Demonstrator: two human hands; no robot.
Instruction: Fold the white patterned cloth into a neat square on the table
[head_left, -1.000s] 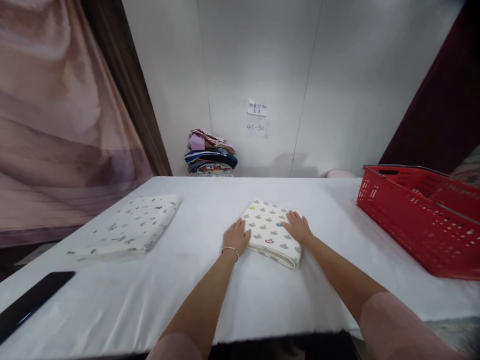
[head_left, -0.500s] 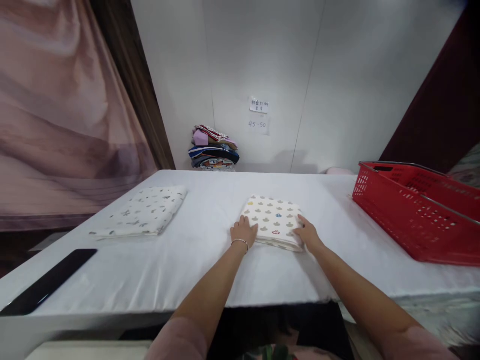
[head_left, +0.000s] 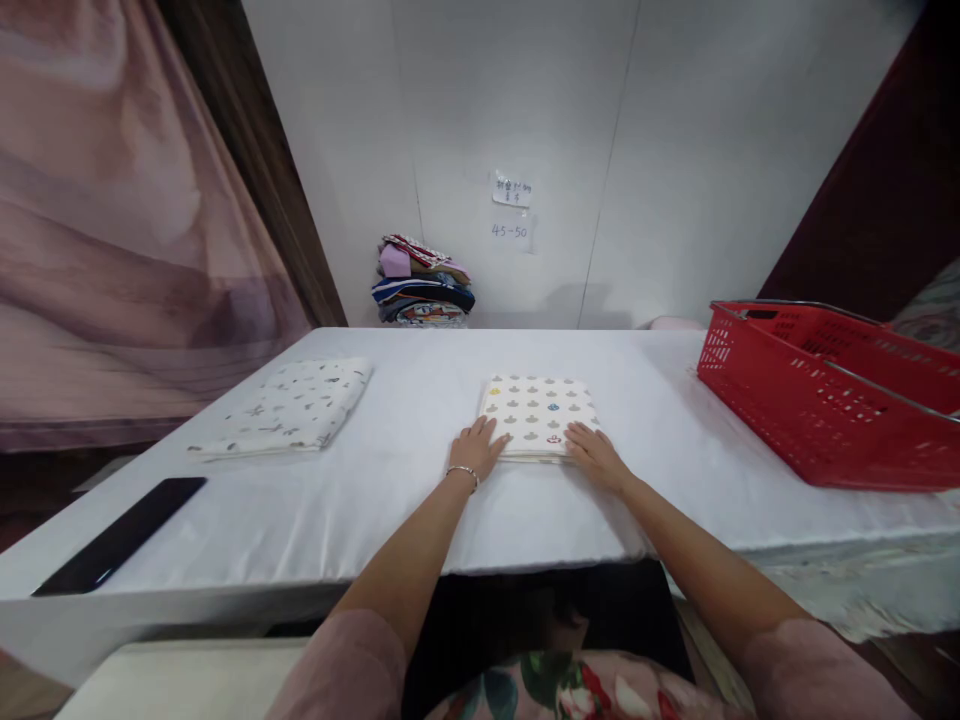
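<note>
A: What marks the far left?

B: A pink drape [head_left: 142, 230], hanging in folds. Right of it, along the near edge of the white-covered surface [head_left: 390, 520], lies a flat, dark, glossy object [head_left: 124, 535].

A: And next?

B: A white cloth with scattered grey prints [head_left: 292, 405], folded flat and lying well apart from the hands. Farther right, beyond the far edge, is a stack of folded textiles [head_left: 424, 285] in mixed colours, against the pale wall [head_left: 675, 150].

A: How is the left hand [head_left: 478, 448] disposed?

B: Released, fingers extended, laid against the near left corner of the folded cloth [head_left: 532, 410]; a thin bracelet [head_left: 463, 470] encircles the wrist.

A: Where is that folded cloth?

B: Between the two hands, flat on the surface, its layers visible at the near edge. Grey motifs run in rows, with single motifs in yellow, blue and red. Above it, two paper notes [head_left: 511, 190] are fixed to the wall, the lower reading "45-50".

A: The right hand [head_left: 596, 455]?

B: Likewise released, fingers outstretched over the near right corner.

A: And the far right?

B: A red perforated basket [head_left: 802, 430], standing on the surface, well apart from the right hand.
</note>
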